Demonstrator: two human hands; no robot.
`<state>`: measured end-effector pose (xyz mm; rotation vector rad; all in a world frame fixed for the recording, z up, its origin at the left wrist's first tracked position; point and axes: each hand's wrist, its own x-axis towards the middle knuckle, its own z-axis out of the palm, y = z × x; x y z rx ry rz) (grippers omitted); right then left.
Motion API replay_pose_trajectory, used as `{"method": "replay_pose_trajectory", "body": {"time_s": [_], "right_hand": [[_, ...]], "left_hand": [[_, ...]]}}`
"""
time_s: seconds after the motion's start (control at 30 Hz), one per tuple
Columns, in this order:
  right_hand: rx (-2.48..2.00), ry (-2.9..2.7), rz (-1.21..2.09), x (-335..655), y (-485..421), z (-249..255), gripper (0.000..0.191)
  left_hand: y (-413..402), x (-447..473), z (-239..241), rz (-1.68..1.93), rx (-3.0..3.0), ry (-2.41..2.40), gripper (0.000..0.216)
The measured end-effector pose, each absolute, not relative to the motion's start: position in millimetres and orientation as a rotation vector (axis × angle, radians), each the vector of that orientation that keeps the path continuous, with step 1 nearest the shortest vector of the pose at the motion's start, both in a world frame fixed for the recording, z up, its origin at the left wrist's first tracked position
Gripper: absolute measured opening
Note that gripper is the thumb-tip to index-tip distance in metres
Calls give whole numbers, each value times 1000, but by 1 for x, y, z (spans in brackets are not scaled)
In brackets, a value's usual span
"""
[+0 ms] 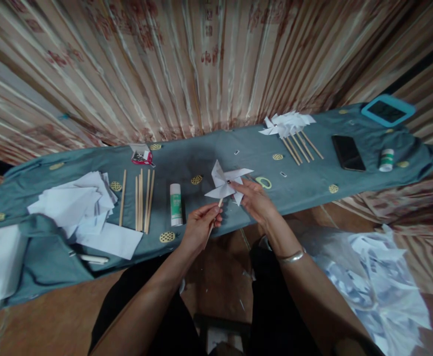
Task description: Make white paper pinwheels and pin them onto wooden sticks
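Observation:
A white paper pinwheel (224, 182) on a thin wooden stick is held over the front edge of the blue-grey cloth-covered table (305, 185). My left hand (200, 226) is closed around the stick just below the wheel. My right hand (252, 199) pinches the pinwheel's centre, where a small dark pin shows. A glue stick (175, 204) stands upright just left of my left hand. Several loose wooden sticks (141, 200) lie further left.
A stack of white paper (84, 210) lies at the left, finished pinwheels (289, 126) with sticks at the back right. A black phone (347, 152), a small white-green bottle (386, 160), a blue tablet (387, 110), a tape ring (263, 182) and a pin box (141, 155) also sit on the cloth. Paper scraps (379, 287) cover the floor at right.

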<state>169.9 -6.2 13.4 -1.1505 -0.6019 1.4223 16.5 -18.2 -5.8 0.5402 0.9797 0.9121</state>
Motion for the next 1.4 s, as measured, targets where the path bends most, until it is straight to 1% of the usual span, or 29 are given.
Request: {"method": "replay_pose_trajectory", "body": {"time_s": [0.27, 0.53, 0.73, 1.0, 1.2, 1.4], "right_hand": [[-1319, -552, 1216, 184, -10, 8, 44], [-1331, -610, 1231, 180, -9, 9, 39], [-1334, -625, 1279, 178, -7, 4, 38], [-1302, -694, 1264, 174, -3, -6, 35], [-1288, -655, 1274, 173, 0, -7, 36], [-1252, -578, 1356, 174, 1, 0, 29]], "left_hand": [[-9, 21, 3, 935, 452, 1017, 31], [-1, 28, 5, 946, 403, 1028, 19], [3, 32, 2, 944, 409, 991, 23], [7, 38, 2, 933, 377, 991, 23], [9, 39, -1, 938, 387, 1013, 22], [10, 39, -2, 943, 393, 1008, 28]]}}
